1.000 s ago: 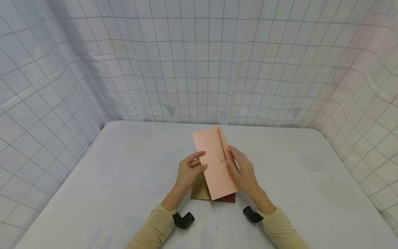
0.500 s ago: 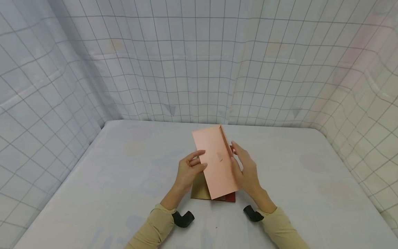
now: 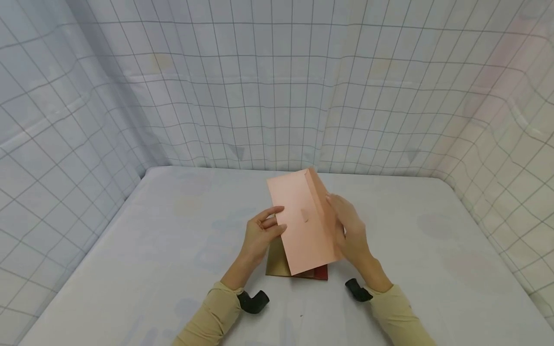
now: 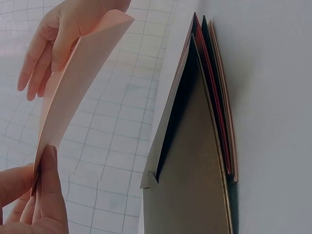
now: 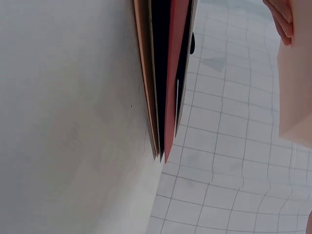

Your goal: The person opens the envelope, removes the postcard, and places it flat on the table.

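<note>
A pink envelope (image 3: 298,221) is held up at a tilt in the head view, its long flap (image 3: 326,211) swung out along the right side. My left hand (image 3: 258,235) pinches its left edge, fingertips on the front and other fingers behind. On the other side, my right hand (image 3: 352,230) touches the flap with its fingers fairly straight. The left wrist view shows the right hand's fingers (image 4: 36,73) stretched past the flap's edge. Beneath, a gold envelope (image 4: 190,175) tops a small stack, partly hidden by the pink one in the head view.
A red envelope (image 3: 321,272) pokes out of the stack at the right. Further dark and pinkish layers show in the right wrist view. The stack lies on a white-covered table (image 3: 207,216), with white gridded curtains (image 3: 285,86) around three sides.
The flap has opened further to the right, away from the envelope's front. My right hand has moved right and its fingers have come onto the flap. The left hand keeps its pinch.
</note>
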Available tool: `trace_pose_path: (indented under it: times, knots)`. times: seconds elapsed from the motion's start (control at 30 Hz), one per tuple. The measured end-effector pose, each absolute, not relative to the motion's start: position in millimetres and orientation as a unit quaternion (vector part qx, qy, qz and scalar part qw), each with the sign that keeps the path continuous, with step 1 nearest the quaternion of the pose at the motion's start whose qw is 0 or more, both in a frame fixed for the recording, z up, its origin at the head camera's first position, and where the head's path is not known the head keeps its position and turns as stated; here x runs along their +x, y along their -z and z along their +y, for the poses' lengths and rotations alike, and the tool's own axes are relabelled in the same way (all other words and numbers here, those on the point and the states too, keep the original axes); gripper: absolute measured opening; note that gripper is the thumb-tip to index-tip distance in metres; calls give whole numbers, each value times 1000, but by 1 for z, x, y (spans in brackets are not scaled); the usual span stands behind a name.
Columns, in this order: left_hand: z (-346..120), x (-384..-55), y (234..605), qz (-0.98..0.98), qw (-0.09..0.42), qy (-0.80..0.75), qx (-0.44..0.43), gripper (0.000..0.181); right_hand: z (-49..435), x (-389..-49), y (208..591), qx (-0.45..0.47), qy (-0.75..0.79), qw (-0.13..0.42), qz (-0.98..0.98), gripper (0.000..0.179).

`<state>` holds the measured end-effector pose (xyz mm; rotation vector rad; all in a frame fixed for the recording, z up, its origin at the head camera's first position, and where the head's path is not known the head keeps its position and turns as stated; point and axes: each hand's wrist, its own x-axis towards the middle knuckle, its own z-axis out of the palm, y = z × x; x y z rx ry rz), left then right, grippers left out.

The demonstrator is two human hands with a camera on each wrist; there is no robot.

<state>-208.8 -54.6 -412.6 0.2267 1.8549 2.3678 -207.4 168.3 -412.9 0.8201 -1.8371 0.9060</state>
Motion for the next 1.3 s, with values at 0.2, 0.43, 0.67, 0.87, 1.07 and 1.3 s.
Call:
trace_pose_path:
  times: [0.2,0.43,0.67,0.87,1.07,1.3]
  knots:
    - [-57,-209,410,611,72,-784,79,50,175,-210,414,330,-338,445,-761,52]
    - [-60,-208,408,602,78,-789,88,50,184,-210,413,276,-310,431,-801,42]
    - [-60,-207,407,600,81,-789,107,50,186,-209,411,240,-279,411,-834,38]
    - [-58,-207,409,603,80,-784,121,49,183,-203,406,215,-293,375,-853,32]
    - [-56,-206,410,604,75,-783,130,49,183,-201,406,200,-379,317,-846,27]
    - [-54,-203,410,608,75,-781,123,49,187,-200,401,145,-536,122,-823,28]
